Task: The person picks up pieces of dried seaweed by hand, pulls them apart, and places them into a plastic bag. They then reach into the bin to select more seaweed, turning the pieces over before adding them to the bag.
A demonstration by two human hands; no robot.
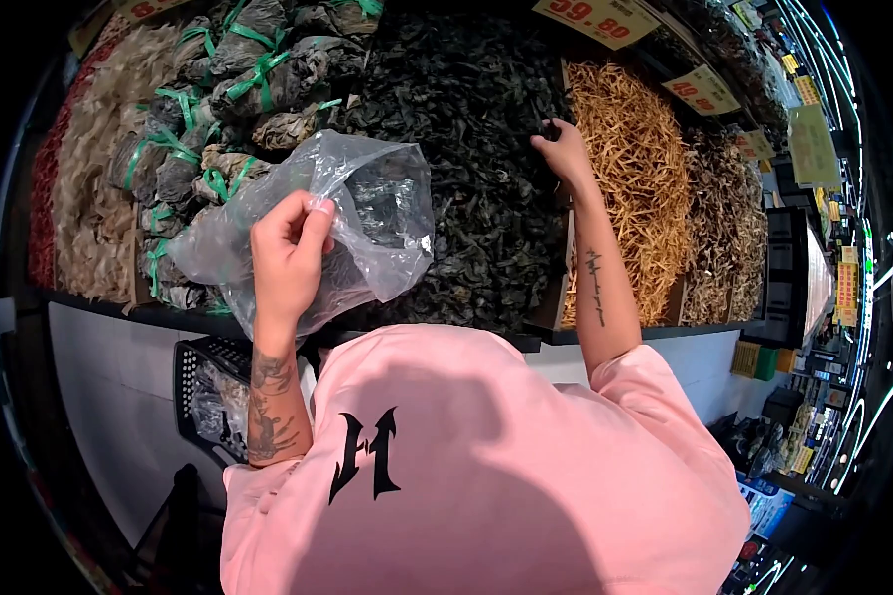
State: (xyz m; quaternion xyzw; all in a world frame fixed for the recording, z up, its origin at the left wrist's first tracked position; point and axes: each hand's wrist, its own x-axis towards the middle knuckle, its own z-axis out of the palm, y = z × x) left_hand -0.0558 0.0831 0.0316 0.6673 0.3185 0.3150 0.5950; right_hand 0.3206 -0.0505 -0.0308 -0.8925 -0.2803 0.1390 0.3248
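Note:
A clear plastic bag (382, 213) hangs from my left hand (290, 248), which is closed on its rim with thumb and fingers pinched. The bag's mouth gapes to the right, over a heap of dark, crinkled dried leaves (466, 238) that look like seaweed or fungus. My right hand (563, 154) is at the right edge of that heap. Its fingers are curled, with thumb and index finger close together at the dark leaves; whatever lies between them is too dark to make out.
Left of the dark heap lie grey bundles tied with green ribbon (258, 79) and pale dried flakes (94, 188). Golden dried strips (625, 188) fill the bin on the right. Price signs (597, 20) stand behind. A black basket (193, 397) is below the counter.

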